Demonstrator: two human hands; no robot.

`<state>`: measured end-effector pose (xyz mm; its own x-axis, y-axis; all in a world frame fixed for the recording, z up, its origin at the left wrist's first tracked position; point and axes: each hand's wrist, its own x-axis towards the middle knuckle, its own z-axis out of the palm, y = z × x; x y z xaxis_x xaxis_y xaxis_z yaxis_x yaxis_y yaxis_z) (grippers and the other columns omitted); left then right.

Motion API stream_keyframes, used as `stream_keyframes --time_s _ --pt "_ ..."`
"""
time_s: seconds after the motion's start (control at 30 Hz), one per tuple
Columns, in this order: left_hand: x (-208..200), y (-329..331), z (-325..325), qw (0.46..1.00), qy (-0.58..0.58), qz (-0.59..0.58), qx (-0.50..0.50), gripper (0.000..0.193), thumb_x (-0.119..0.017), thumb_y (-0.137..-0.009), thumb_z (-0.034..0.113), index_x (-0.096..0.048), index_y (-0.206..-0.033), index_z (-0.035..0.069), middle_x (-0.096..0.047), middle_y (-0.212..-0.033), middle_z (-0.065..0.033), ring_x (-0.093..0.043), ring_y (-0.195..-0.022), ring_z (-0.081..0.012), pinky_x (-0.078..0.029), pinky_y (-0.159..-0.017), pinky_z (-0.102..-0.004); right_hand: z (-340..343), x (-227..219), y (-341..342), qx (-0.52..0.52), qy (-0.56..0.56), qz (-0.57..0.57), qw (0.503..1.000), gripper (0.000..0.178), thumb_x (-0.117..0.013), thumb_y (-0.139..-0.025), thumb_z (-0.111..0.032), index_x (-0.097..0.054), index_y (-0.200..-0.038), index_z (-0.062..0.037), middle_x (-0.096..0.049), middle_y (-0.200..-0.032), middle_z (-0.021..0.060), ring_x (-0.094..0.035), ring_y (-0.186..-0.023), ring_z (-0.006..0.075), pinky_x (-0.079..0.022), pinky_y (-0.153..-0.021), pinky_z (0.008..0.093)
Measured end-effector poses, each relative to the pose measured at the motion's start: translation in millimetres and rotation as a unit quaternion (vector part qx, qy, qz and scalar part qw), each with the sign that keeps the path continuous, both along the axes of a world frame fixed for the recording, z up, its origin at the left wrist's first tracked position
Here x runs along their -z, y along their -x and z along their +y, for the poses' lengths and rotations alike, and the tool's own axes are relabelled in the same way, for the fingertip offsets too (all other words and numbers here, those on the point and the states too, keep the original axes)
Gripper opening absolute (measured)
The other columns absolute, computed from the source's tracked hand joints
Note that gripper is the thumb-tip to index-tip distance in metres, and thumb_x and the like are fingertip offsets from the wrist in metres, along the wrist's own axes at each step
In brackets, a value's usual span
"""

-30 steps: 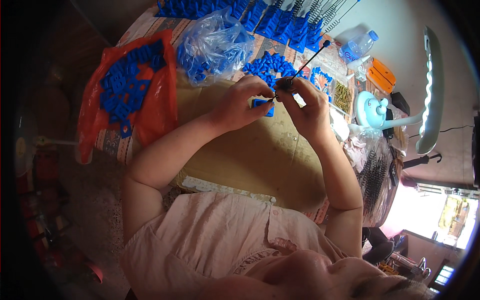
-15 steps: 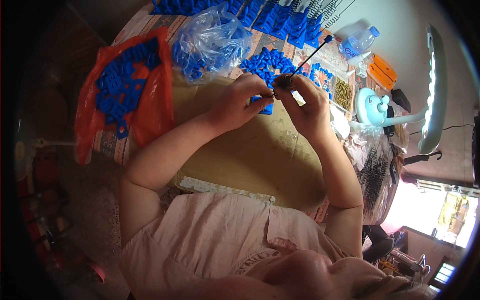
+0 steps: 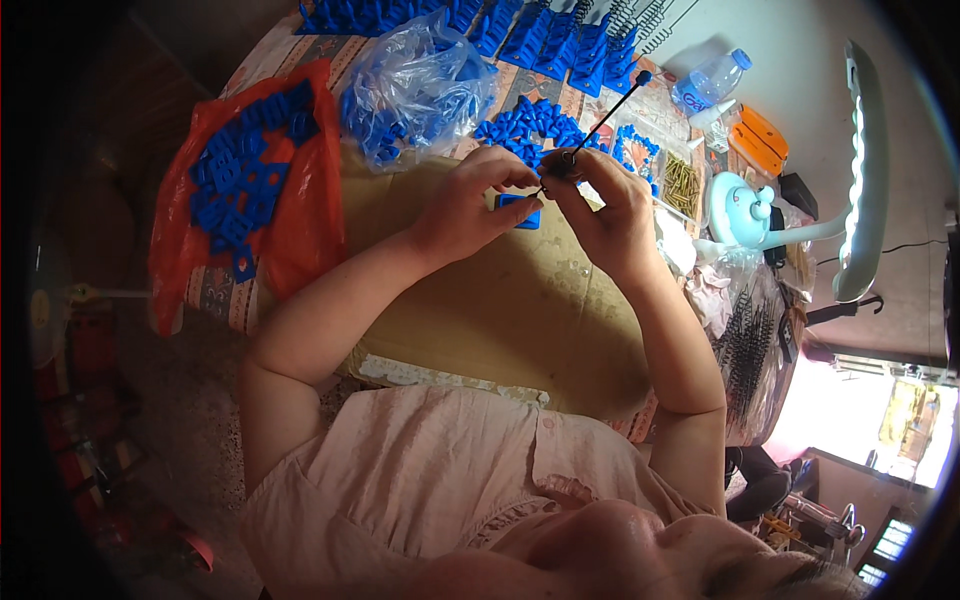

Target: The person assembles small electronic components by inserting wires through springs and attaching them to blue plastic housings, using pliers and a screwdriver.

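My right hand (image 3: 615, 215) grips a thin black rod (image 3: 606, 121) that slants up and away to a dark knob at its far end. A small dark wire loop shows at those fingers. Close by, my left hand (image 3: 470, 205) pinches at the rod's lower tip, fingers closed; what exactly lies between them is too small to tell. Just under the fingertips is a blue plastic block (image 3: 524, 216), partly hidden by the left fingers. Both hands hover above the far part of a brown cardboard sheet (image 3: 500, 310).
Left lies a red plastic bag (image 3: 318, 190) with blue parts; beside it, a clear bag (image 3: 420, 85). Beyond the hands are a pile of small blue pieces (image 3: 535, 125) and blue parts with springs. Right stand brass-coloured pins (image 3: 681, 185), a lamp (image 3: 740, 210), an orange case (image 3: 758, 140) and a bottle (image 3: 712, 82).
The whole view has shifted slightly, so the table items sit a little further left. Both hands keep nearly the same pose around the rod.
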<state>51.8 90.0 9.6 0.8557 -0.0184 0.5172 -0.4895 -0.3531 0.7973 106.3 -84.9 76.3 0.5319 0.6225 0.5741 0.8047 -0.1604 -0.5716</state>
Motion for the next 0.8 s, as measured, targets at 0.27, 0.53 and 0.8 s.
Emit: stream_keyframes --time_s 0.27,0.53,0.8 --pt "-9 3 12 0.999 0.022 0.029 -0.02 0.012 -0.068 -0.084 0.01 -0.062 -0.093 0.005 -0.06 -0.089 -0.0026 -0.056 -0.083 -0.0119 -0.046 -0.077 -0.0277 1 0 2 0.012 0.007 0.023 1.0 0.015 -0.069 -0.081 -0.003 -0.063 -0.094 0.0009 -0.065 -0.082 0.0118 -0.067 -0.071 0.0245 -0.052 -0.063 0.0327" --pt "-1 1 18 0.994 0.056 0.095 -0.013 0.013 -0.064 -0.091 0.016 -0.061 -0.091 0.003 -0.061 -0.087 -0.0017 -0.057 -0.082 -0.01 -0.045 -0.077 -0.0271 1 3 1 0.015 0.008 0.022 1.0 0.015 -0.069 -0.08 -0.003 -0.063 -0.094 0.0007 -0.065 -0.08 0.0105 -0.065 -0.068 0.023 -0.051 -0.062 0.0319" --pt "-4 0 6 1.0 0.014 0.018 -0.005 0.022 -0.07 -0.085 0.021 -0.065 -0.097 0.004 -0.065 -0.09 -0.0075 -0.06 -0.085 -0.0184 -0.048 -0.076 -0.0316 2 1 0 0.011 -0.001 0.002 1.0 0.015 -0.069 -0.08 -0.002 -0.062 -0.094 0.001 -0.066 -0.081 0.0111 -0.067 -0.071 0.0241 -0.053 -0.062 0.0325"
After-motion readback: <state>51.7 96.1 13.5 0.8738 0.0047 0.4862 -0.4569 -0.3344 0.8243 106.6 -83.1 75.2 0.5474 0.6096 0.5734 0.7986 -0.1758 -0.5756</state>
